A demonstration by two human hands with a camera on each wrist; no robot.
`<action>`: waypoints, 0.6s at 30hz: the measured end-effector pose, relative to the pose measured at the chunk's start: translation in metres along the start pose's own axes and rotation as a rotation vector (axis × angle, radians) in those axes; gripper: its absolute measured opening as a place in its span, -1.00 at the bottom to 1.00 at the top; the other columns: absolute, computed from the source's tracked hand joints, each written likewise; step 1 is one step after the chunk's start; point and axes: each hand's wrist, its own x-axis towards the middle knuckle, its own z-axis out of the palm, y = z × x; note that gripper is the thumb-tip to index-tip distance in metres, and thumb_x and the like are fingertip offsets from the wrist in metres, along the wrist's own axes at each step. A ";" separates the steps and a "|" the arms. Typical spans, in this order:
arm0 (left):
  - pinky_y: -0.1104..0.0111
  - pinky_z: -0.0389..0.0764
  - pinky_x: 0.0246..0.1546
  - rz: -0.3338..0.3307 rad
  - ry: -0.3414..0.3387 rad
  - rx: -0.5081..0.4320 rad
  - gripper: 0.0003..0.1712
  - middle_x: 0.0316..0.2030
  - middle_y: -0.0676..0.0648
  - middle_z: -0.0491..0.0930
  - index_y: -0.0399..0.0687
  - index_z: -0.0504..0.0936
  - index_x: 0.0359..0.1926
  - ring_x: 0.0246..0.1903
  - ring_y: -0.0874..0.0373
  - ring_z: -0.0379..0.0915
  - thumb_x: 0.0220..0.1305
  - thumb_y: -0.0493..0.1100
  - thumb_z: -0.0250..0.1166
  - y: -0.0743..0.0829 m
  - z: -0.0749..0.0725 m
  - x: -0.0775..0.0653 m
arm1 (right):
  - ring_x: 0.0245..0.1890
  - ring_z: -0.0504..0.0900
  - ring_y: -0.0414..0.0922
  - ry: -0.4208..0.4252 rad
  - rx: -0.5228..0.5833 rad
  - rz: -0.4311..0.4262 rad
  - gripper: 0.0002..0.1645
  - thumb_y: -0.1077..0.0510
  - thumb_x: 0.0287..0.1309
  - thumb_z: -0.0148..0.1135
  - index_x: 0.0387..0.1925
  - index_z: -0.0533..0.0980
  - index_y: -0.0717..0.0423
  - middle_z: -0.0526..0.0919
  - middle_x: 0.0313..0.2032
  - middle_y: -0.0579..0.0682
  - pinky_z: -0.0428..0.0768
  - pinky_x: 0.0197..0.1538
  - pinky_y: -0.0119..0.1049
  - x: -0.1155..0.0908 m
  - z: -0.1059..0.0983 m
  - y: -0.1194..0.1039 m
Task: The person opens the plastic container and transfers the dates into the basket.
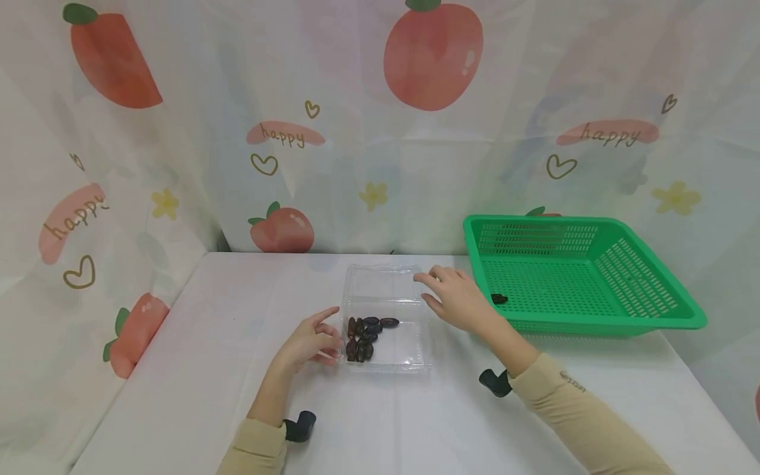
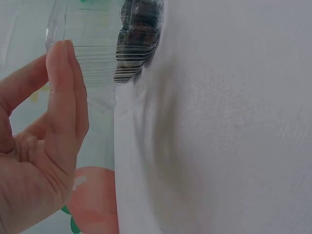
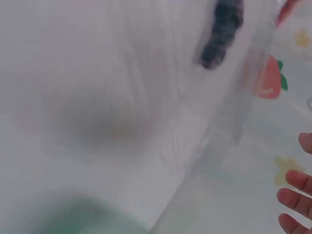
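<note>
A clear plastic clamshell box (image 1: 405,346) stands on the table with its lid (image 1: 380,282) folded back, away from the person. Several dark brown dates (image 1: 369,338) lie in its left part, some in rows. My left hand (image 1: 309,342) is at the box's left side, fingers extended; in the left wrist view the fingertips (image 2: 62,51) are at the clear plastic, though contact is hard to tell. Over the lid's right edge hovers my right hand (image 1: 456,298), fingers loosely bent and holding nothing visible. Its fingertips (image 3: 294,199) show at the right wrist view's edge.
To the right of the box sits a green perforated basket (image 1: 600,323). One or more dark dates (image 1: 499,299) lie at its near left corner. A white cloth covers the table (image 1: 237,343), and a printed curtain (image 1: 350,165) hangs behind it.
</note>
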 end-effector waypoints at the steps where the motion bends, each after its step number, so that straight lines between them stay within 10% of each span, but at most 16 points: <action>1: 0.24 0.65 -0.54 0.000 -0.003 0.000 -0.19 -0.38 -0.11 0.49 -0.02 0.17 0.35 -0.56 0.10 0.51 0.05 -0.41 0.22 0.000 0.000 0.000 | -0.30 0.51 -0.06 -0.009 0.001 -0.009 -0.63 0.12 0.07 0.25 -0.03 0.47 -0.01 0.50 -0.29 0.00 0.52 -0.15 -0.06 0.001 0.004 -0.005; 18: 0.26 0.65 -0.55 -0.004 -0.034 -0.023 -0.18 -0.31 -0.12 0.43 0.02 0.14 0.36 -0.56 0.12 0.47 0.09 -0.41 0.20 -0.005 -0.002 0.000 | -0.34 0.44 -0.07 -0.131 -0.217 -0.074 -0.72 0.09 -0.01 0.29 -0.20 0.51 0.02 0.47 -0.33 -0.03 0.42 -0.30 -0.23 0.004 0.053 -0.052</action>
